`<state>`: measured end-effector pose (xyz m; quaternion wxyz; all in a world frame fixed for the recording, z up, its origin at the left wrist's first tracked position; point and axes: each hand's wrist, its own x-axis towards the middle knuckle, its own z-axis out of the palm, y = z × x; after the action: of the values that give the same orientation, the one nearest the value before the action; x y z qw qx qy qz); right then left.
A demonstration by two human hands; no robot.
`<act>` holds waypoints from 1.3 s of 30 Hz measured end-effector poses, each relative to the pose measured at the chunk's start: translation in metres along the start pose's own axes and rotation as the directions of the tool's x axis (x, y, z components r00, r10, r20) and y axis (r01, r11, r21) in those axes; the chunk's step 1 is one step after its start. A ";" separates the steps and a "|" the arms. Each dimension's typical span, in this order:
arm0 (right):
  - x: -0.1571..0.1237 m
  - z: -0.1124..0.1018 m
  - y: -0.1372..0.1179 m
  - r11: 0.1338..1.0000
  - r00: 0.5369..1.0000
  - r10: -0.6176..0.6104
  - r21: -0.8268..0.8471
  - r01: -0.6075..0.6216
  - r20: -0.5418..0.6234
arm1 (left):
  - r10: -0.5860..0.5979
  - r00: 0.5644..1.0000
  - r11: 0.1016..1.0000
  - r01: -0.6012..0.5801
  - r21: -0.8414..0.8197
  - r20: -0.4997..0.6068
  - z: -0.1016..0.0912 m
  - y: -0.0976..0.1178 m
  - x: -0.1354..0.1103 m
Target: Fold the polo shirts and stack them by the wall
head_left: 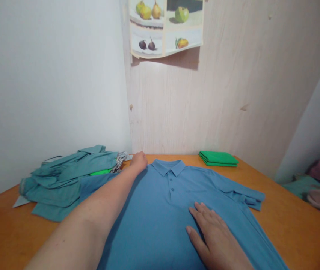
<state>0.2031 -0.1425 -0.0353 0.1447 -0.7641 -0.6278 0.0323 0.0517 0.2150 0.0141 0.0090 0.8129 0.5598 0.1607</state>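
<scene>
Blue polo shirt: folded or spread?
Spread: the shirt lies broad across the table, collar and button placket facing up.

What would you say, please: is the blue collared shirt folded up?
No, the blue collared shirt lies spread out on the table, front facing up.

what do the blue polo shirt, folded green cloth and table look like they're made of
Blue polo shirt: matte fabric, perhaps cotton or a blend; it drapes softly and creases.
Folded green cloth: matte textile, fibre unclear; folded layers show at its edge.
Table: possibly wood or laminate, judging by its smooth-looking orange-brown top.
</scene>
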 end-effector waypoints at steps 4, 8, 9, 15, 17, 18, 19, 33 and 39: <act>-0.001 0.001 0.001 1.000 1.000 0.002 -0.004 -0.002 -0.011 | 0.055 0.994 0.997 -0.059 0.042 0.099 0.008 -0.001 -0.030; -0.002 0.000 0.001 1.000 0.999 0.008 -0.002 -0.008 -0.033 | 0.107 0.980 0.991 -0.118 0.058 0.169 0.020 -0.009 -0.054; -0.002 0.000 0.000 1.000 0.999 0.007 -0.001 -0.007 -0.040 | 0.115 0.977 0.990 -0.127 0.056 0.181 0.020 -0.011 -0.056; -0.003 -0.008 -0.008 0.999 0.999 0.024 0.024 -0.023 -0.043 | 0.129 0.974 0.989 -0.140 0.048 0.187 0.011 -0.009 -0.062; -0.004 -0.010 -0.009 0.999 0.999 0.023 0.029 -0.022 -0.045 | 0.161 0.977 0.985 -0.168 0.037 0.137 0.006 0.001 -0.069; -0.004 -0.010 -0.010 0.999 0.999 0.018 0.033 -0.017 -0.047 | 0.189 0.976 0.981 -0.193 0.027 0.108 0.004 0.007 -0.074; -0.005 -0.011 -0.010 0.999 0.999 0.012 0.038 -0.010 -0.050 | 0.221 0.972 0.975 -0.223 0.013 0.081 0.002 0.014 -0.079; -0.006 -0.015 -0.013 0.997 0.999 0.015 0.078 -0.011 -0.044 | 0.312 0.942 0.950 -0.309 -0.046 0.122 0.005 0.087 -0.062; -0.007 -0.017 -0.014 0.998 0.999 0.018 0.057 -0.017 -0.027 | 0.263 0.960 0.965 -0.261 -0.035 0.094 0.018 0.088 -0.064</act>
<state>0.1919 -0.1495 -0.0163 0.1745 -0.7656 -0.6179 0.0410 0.1155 0.1266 -0.0023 0.0240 0.8865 0.4443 0.1268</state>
